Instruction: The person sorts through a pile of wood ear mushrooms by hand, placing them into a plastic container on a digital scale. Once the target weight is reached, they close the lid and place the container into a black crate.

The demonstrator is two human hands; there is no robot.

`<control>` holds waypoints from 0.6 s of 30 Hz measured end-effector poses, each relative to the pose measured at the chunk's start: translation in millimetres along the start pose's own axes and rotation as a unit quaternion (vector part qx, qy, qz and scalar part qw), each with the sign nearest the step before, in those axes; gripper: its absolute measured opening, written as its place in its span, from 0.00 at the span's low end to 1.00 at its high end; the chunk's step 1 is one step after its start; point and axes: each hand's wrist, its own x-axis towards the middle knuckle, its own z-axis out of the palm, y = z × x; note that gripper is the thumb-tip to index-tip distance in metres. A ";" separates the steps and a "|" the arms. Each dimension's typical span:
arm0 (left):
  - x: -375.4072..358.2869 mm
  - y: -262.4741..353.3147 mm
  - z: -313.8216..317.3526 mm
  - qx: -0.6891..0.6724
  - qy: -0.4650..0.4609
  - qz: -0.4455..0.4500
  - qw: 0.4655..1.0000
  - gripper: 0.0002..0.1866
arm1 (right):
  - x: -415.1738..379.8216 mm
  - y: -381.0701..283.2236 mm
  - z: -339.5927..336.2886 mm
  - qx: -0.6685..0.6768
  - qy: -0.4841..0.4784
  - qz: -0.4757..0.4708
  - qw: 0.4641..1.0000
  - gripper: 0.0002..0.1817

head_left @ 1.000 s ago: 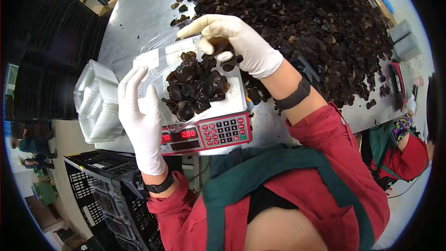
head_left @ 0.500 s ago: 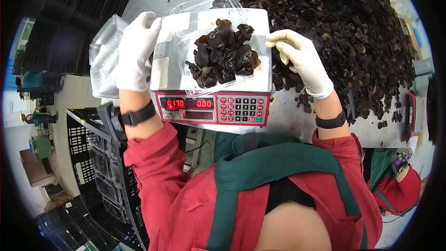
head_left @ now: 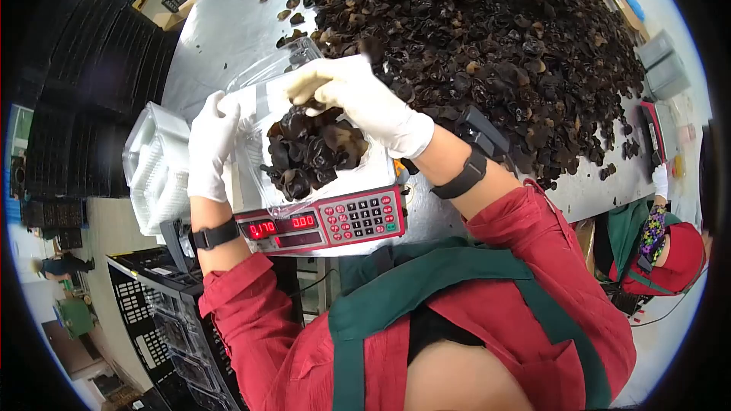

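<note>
A digital scale (head_left: 320,224) with a red front stands before me, its display lit with 0.170 and 0.00. On it, a clear plastic tray (head_left: 255,144) holds a heap of dark wood ear mushrooms (head_left: 293,152). My white-gloved right hand (head_left: 365,99) reaches over the heap's top edge, its bent fingers and thumb closed about a wood ear there; the fingertips are partly hidden. My gloved left hand (head_left: 213,144) is at the scale's left side, beside the tray, fingers apart and holding nothing.
A stack of clear plastic trays (head_left: 158,171) stands left of my left hand. A large pile of wood ears (head_left: 487,53) covers the metal table (head_left: 202,53). Black crates (head_left: 99,84) rise at far left. A co-worker (head_left: 659,251) is by another scale (head_left: 653,133) at right.
My right hand has moved left from beside the scale to the heap's top edge. My left hand stays at the scale's left side. The view has turned; the reading remains 0.170.
</note>
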 end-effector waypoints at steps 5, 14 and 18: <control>3.8 -12.7 -5.6 -0.017 0.004 0.008 1.000 0.28 | 0.1 -11.0 -5.9 0.053 -0.052 -0.046 0.996 0.20; 39.9 -34.7 -1.9 0.023 0.025 0.083 0.996 0.25 | -42.6 -35.4 -37.3 -0.019 0.112 0.002 0.994 0.20; 30.8 -19.0 -9.9 0.032 0.011 0.045 0.998 0.25 | -59.7 -25.6 -30.8 -0.113 0.085 0.044 0.989 0.23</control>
